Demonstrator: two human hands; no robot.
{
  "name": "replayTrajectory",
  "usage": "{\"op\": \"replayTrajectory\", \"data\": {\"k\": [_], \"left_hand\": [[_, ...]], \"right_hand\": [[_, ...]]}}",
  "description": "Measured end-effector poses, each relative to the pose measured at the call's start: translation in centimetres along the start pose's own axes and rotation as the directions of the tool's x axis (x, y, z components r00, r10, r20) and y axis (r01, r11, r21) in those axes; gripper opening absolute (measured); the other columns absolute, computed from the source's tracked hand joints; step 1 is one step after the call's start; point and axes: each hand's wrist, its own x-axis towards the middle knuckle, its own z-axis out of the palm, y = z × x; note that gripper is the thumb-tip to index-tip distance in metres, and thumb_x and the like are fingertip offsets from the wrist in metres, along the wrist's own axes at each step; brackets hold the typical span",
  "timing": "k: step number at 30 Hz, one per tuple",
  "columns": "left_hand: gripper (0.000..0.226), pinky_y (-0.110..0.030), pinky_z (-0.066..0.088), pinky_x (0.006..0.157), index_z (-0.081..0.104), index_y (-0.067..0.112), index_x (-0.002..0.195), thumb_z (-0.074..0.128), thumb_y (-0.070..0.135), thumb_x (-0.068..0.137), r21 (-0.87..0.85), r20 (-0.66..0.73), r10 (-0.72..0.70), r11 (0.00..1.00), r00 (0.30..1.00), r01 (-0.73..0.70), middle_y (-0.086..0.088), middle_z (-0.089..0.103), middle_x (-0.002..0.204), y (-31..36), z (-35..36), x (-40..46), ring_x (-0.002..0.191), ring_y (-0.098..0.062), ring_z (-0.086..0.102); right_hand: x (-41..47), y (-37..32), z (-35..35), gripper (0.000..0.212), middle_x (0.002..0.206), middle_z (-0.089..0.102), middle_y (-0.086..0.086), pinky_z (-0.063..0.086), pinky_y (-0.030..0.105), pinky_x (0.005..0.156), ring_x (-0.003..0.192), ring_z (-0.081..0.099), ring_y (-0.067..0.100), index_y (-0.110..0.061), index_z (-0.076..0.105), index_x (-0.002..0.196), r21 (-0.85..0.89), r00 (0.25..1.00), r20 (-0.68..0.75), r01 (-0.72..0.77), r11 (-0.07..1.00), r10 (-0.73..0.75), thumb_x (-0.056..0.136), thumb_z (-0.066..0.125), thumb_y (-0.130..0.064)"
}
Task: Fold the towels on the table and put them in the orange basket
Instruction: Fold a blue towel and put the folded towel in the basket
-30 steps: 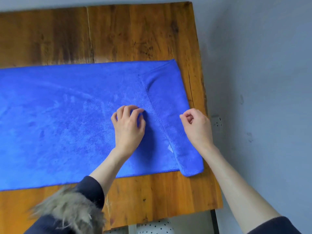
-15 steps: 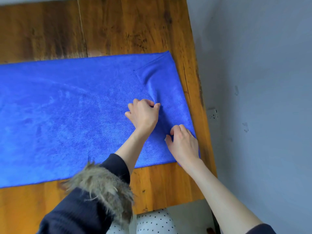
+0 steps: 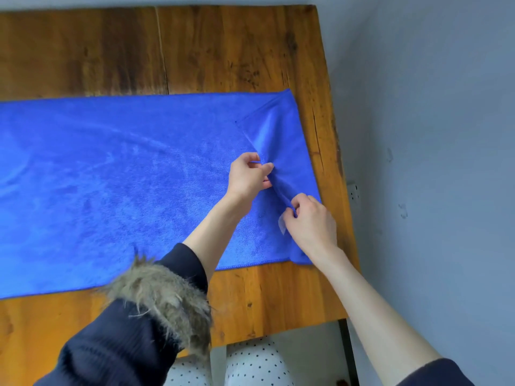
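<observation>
A large blue towel (image 3: pixel 117 176) lies spread across the wooden table (image 3: pixel 217 48), running off the left edge of the view. Its right end is folded back over itself in a narrow flap. My left hand (image 3: pixel 248 176) pinches the flap's hemmed edge near the middle of the towel's width. My right hand (image 3: pixel 309 221) pinches the same edge a little nearer to me, beside a small white label. The edge is lifted slightly off the layer below between the two hands. No orange basket is in view.
The table's right edge (image 3: pixel 334 162) runs close to a grey wall (image 3: pixel 432 135) with a socket (image 3: pixel 353 190). A bare wooden strip lies between the towel and the near table edge. Below that edge show dotted trousers (image 3: pixel 250 363).
Both hands have closed on the folded flap's edge and raised it a little. My right hand shifted from the towel's right side onto the hem; my left hand moved right to it.
</observation>
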Motion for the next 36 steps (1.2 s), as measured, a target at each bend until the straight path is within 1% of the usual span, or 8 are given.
{"op": "replayTrajectory", "data": {"k": [4, 8, 13, 19, 26, 28, 31, 36], "left_hand": [[0.023, -0.028, 0.057, 0.069, 0.054, 0.006, 0.110, 0.058, 0.005, 0.087, 0.031, 0.001, 0.115, 0.993, 0.993, -0.115, -0.011, 0.052, 0.091, 1.8, -2.6, -0.8, 0.073, -0.019, 0.055], [0.019, -0.027, 0.058, 0.065, 0.058, 0.011, 0.105, 0.057, 0.004, 0.088, 0.073, 0.007, 0.252, 0.965, 0.968, -0.251, -0.010, 0.051, 0.084, 4.6, -7.3, -2.3, 0.076, -0.019, 0.054], [0.021, -0.034, 0.058, 0.071, 0.062, 0.012, 0.107, 0.056, 0.004, 0.088, 0.110, -0.024, 0.339, 0.936, 0.941, -0.334, -0.009, 0.052, 0.079, 7.2, -15.7, -4.0, 0.075, -0.017, 0.056], [0.018, -0.024, 0.056, 0.067, 0.062, 0.021, 0.097, 0.058, 0.006, 0.088, 0.086, -0.160, 0.345, 0.938, 0.925, -0.335, -0.003, 0.052, 0.076, 8.4, -25.7, -5.9, 0.071, -0.012, 0.054], [0.024, -0.016, 0.054, 0.065, 0.062, 0.017, 0.111, 0.054, 0.009, 0.090, 0.149, -0.359, 0.349, 0.937, 0.866, -0.316, 0.005, 0.057, 0.081, 6.7, -35.0, -5.9, 0.065, -0.004, 0.057], [0.030, -0.023, 0.053, 0.069, 0.060, 0.017, 0.118, 0.049, 0.011, 0.090, 0.218, -0.447, 0.330, 0.942, 0.831, -0.257, 0.004, 0.059, 0.091, 5.3, -36.8, -5.3, 0.074, -0.011, 0.059], [0.033, -0.018, 0.044, 0.066, 0.056, 0.018, 0.122, 0.045, 0.015, 0.092, 0.331, -0.484, 0.290, 0.934, 0.825, -0.134, 0.002, 0.056, 0.107, 2.7, -38.1, -4.7, 0.082, -0.011, 0.055], [0.032, -0.029, 0.040, 0.090, 0.055, 0.011, 0.123, 0.047, 0.010, 0.092, 0.542, -0.307, 0.378, 0.824, 0.873, -0.166, -0.009, 0.054, 0.118, -1.8, -35.9, -4.4, 0.104, -0.023, 0.053]], "right_hand": [[-1.1, -3.0, -1.5, 0.013, 0.068, 0.050, -0.003, 0.038, 0.031, 0.061, 0.069, 0.047, 0.019, -0.012, 0.051, 0.081, 0.237, 0.998, 0.058, 0.023, 0.971, -0.038, 0.088, 0.057, -0.020], [-2.3, -8.3, -1.9, 0.010, 0.073, 0.062, 0.006, 0.045, 0.033, 0.066, 0.073, 0.055, 0.020, -0.014, 0.055, 0.080, 0.366, 0.989, 0.115, 0.043, 0.930, -0.091, 0.084, 0.062, -0.020], [-3.7, -16.2, -0.8, 0.012, 0.070, 0.061, 0.007, 0.044, 0.033, 0.063, 0.066, 0.052, 0.019, -0.016, 0.054, 0.075, 0.420, 0.973, 0.138, 0.112, 0.901, -0.185, 0.080, 0.064, -0.021], [-5.0, -25.5, 2.5, 0.012, 0.071, 0.064, 0.008, 0.047, 0.034, 0.067, 0.072, 0.059, 0.025, -0.013, 0.056, 0.075, 0.433, 0.920, 0.208, 0.218, 0.875, -0.332, 0.079, 0.064, -0.021], [-6.0, -33.0, 7.0, 0.010, 0.072, 0.060, -0.011, 0.046, 0.028, 0.074, 0.074, 0.055, 0.011, -0.019, 0.060, 0.082, 0.435, 0.804, 0.315, 0.351, 0.829, -0.505, 0.086, 0.061, -0.028], [-5.4, -33.3, 8.5, 0.016, 0.089, 0.066, -0.006, 0.047, 0.030, 0.082, 0.084, 0.057, 0.012, -0.016, 0.064, 0.093, 0.400, 0.787, 0.325, 0.389, 0.830, -0.525, 0.090, 0.057, -0.030], [-3.2, -32.2, 10.2, 0.028, 0.116, 0.060, 0.005, 0.040, 0.035, 0.096, 0.109, 0.052, 0.021, -0.012, 0.060, 0.114, 0.203, 0.838, 0.246, 0.446, 0.872, -0.487, 0.093, 0.052, -0.028], [1.6, -28.3, 10.3, 0.044, 0.142, 0.042, 0.010, 0.029, 0.041, 0.106, 0.133, 0.033, 0.028, -0.009, 0.045, 0.135, -0.141, 0.918, 0.038, 0.397, 0.907, -0.396, 0.094, 0.049, -0.026]]}}
